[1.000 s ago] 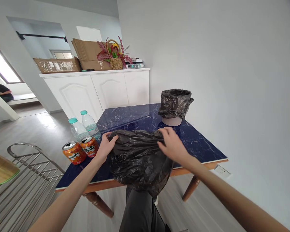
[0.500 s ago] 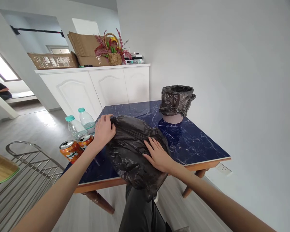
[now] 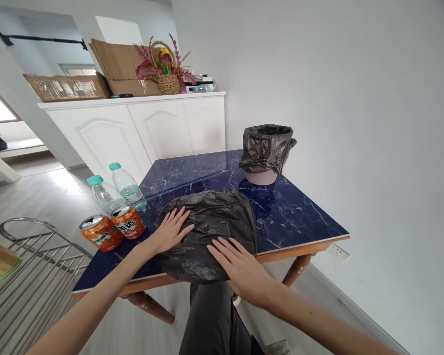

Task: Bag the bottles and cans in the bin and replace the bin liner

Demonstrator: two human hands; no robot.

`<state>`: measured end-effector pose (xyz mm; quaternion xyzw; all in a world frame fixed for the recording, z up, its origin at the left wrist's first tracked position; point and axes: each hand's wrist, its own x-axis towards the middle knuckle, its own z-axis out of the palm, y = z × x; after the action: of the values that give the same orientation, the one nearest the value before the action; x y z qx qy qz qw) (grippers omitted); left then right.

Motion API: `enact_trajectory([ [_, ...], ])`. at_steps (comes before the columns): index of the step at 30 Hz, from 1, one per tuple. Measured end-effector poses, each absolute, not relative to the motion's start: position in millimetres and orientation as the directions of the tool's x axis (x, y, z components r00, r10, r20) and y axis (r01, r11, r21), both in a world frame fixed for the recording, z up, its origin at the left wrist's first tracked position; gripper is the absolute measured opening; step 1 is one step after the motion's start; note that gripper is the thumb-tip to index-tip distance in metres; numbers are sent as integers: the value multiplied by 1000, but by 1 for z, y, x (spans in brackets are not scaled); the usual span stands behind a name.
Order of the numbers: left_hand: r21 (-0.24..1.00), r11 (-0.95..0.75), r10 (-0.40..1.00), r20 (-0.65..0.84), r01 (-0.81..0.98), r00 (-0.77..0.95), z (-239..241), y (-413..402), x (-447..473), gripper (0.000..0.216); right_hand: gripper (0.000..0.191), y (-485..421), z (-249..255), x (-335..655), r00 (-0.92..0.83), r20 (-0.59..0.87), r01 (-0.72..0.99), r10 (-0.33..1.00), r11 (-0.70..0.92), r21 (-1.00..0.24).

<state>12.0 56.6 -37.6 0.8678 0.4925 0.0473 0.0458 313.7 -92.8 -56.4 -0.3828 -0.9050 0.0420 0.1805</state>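
Observation:
A crumpled black plastic bag (image 3: 214, 222) lies folded on the near part of the dark blue marble-patterned table (image 3: 299, 217). My left hand (image 3: 170, 229) rests flat on the bag's left side with fingers spread. My right hand (image 3: 239, 264) lies flat on the bag's near edge, fingers stretched out. Neither hand grips anything. Farther back on the table stands a small bin lined with another black bag (image 3: 266, 153).
Two orange drink cans (image 3: 113, 228) and two water bottles with teal caps (image 3: 114, 190) stand at the table's left edge. A metal rack (image 3: 33, 276) is at lower left. White cabinets (image 3: 133, 128) with cardboard and a flower basket stand behind.
The bag was held up by both hands, then folded over and laid down. Both hands have gone from gripping it to pressing flat on top of it.

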Motion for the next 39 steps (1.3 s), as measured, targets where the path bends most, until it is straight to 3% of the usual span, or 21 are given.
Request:
enact_trajectory([
  [5,255,-588,807,133,767,575,-7,32,21,66,62,-78,-22,354,-529,206,634,823,545,-548],
  [9,369,-605,775,69,706,628,21,-1,17,53,36,-62,10,394,-457,140,537,878,398,-743],
  [13,345,-605,773,38,718,633,21,-21,13,87,31,-27,25,431,-370,50,451,928,227,-863],
  [14,347,-600,782,67,720,619,18,-23,15,86,30,-19,27,436,-313,28,442,949,172,-880],
  [16,398,-577,808,145,713,572,12,-21,21,61,29,-8,31,437,-111,91,463,990,132,-876],
  [19,537,-473,879,231,699,418,4,-13,35,45,42,-17,42,413,168,425,572,890,263,-777],
  [21,606,-370,929,234,704,286,0,-8,43,49,48,-36,48,386,113,604,642,789,406,-650],
  [23,638,-308,951,235,706,203,-3,-5,48,55,49,-53,48,356,-244,705,701,666,623,-346],
  [25,635,-318,945,274,704,180,-6,-4,52,57,53,-57,40,331,-468,627,671,623,712,-207],
  [28,564,-415,892,405,714,199,-9,-5,55,55,57,-33,13,310,-557,492,684,670,705,-185],
  [30,496,-441,872,435,748,226,-10,-7,54,53,62,-5,-8,307,-568,405,711,717,675,-198],
  [35,329,-337,916,332,882,226,-16,-9,43,48,76,48,-43,317,-526,166,772,834,550,-319],
  [39,282,-300,931,297,911,215,-21,-9,34,39,79,58,-53,328,-498,94,782,862,493,-382],
])
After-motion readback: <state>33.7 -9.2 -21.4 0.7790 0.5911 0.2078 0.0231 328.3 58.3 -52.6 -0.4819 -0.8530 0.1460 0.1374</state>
